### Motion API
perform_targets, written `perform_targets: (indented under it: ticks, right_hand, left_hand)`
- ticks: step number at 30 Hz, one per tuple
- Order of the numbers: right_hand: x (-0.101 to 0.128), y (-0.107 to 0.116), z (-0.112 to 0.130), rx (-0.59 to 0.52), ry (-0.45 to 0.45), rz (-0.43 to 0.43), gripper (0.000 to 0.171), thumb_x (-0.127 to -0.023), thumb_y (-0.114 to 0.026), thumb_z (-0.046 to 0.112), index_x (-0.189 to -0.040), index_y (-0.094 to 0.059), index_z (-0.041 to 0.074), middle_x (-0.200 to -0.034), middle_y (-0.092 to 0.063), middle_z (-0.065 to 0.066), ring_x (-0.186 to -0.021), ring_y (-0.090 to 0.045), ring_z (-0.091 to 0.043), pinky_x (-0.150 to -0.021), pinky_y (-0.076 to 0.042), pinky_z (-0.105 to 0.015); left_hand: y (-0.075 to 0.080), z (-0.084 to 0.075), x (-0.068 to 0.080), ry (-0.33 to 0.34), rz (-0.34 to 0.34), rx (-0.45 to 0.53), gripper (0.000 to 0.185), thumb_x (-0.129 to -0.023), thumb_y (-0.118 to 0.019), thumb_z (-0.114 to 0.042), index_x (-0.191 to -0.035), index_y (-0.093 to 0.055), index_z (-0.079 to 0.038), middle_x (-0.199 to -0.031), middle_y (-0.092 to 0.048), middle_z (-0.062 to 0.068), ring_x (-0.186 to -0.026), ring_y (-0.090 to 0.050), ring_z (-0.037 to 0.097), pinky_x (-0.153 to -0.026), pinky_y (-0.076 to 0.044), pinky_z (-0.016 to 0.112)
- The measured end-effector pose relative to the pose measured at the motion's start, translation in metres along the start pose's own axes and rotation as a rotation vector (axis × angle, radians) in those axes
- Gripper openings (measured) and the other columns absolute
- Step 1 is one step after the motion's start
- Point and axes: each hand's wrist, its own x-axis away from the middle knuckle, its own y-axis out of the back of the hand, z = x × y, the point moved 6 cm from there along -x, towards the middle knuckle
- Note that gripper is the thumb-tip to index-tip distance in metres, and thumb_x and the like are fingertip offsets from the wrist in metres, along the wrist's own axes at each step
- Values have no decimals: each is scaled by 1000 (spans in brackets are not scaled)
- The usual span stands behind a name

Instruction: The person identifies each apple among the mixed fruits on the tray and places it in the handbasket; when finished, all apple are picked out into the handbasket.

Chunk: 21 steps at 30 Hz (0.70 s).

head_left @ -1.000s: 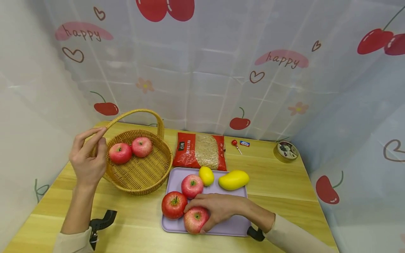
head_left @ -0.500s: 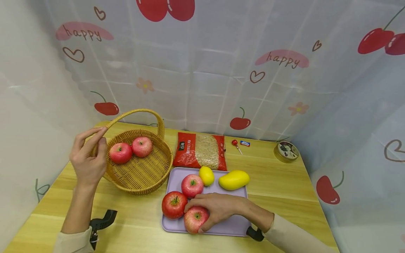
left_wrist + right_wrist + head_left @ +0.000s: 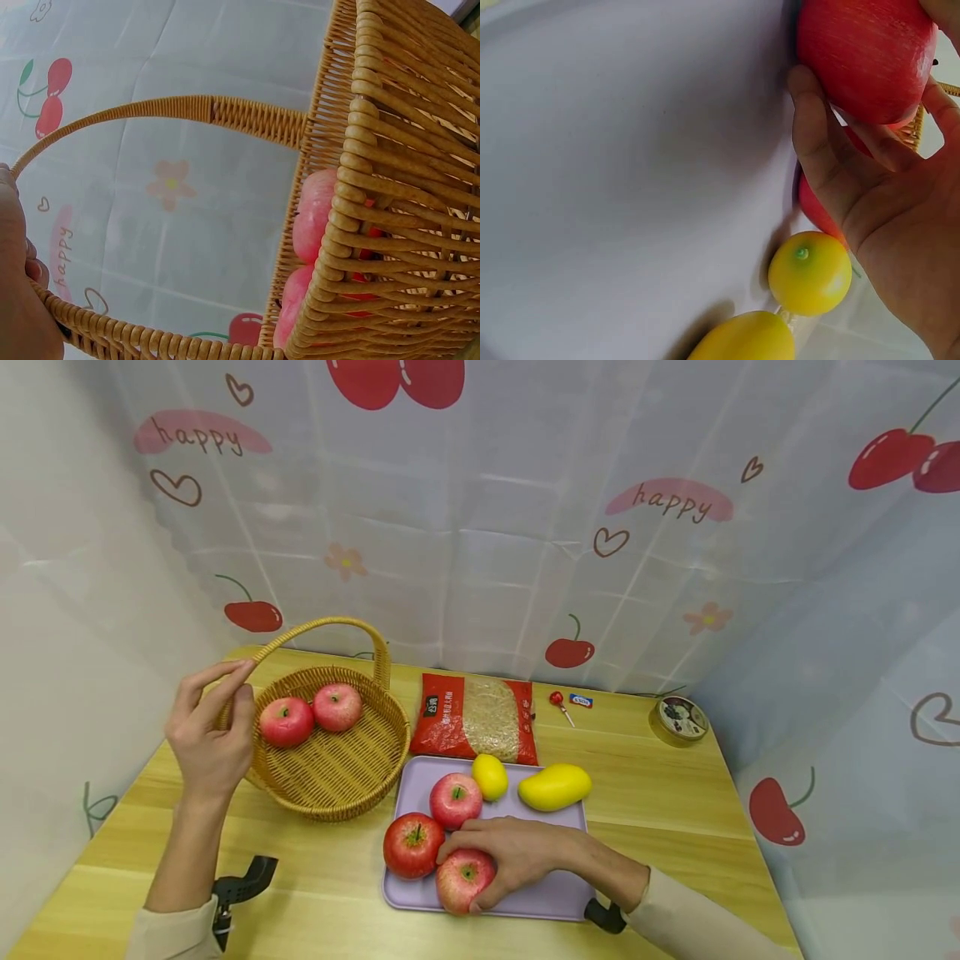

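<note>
Right hand [image 3: 517, 852] cups apple [image 3: 463, 881] on tray [image 3: 547, 897].

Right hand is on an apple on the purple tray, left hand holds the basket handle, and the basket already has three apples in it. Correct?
Not quite: the basket holds two apples, not three, as the head view shows. The right hand grips an apple on the purple tray; the left hand holds the basket handle.

Woven wicker basket [image 3: 330, 777], rough; smooth matt plastic tray [image 3: 551, 893]; glossy apple [image 3: 463, 881].

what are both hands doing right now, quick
Left hand: grips the basket handle.
Right hand: fingers curled round an apple on the purple tray.
</note>
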Motion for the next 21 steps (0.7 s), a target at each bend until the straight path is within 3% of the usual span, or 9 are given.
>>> perform_targets:
  ticks: [21]
  right_hand:
    - [2,2,7,-30,53,-24,57,-85,-71,52,-137,-48,46,-129,-52,24,-112,-51,1,-98,-45,-24]
  left_hand:
    - [0,-3,0,1,-1,4,19,-91,-63,-5,-99,-80,1,-101,-71,22,-99,-67,25,-90,-50,22]
